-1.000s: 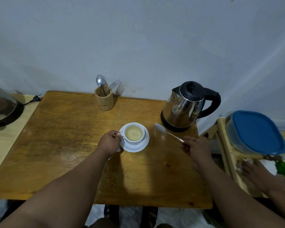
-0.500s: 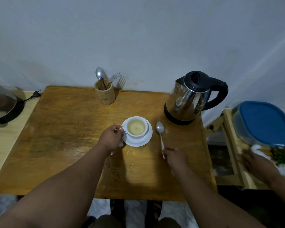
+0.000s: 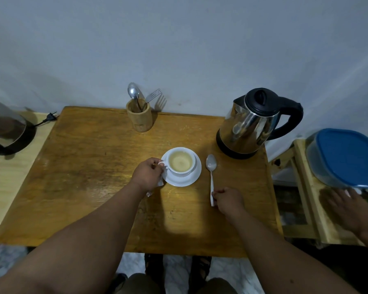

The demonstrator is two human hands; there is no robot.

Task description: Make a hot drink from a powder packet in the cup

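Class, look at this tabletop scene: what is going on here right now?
A person is making a hot drink. The left hand grips the handle of the white cup, which holds pale liquid and sits on a saucer. The right hand holds the end of a spoon lying flat on the wooden table. The kettle stands nearby.

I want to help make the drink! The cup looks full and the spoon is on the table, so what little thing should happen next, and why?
Probably let go of the spoon. It already lies flat on the table beside the saucer, with the right hand pinching its handle end. The cup holds pale liquid, and the left hand grips its handle.
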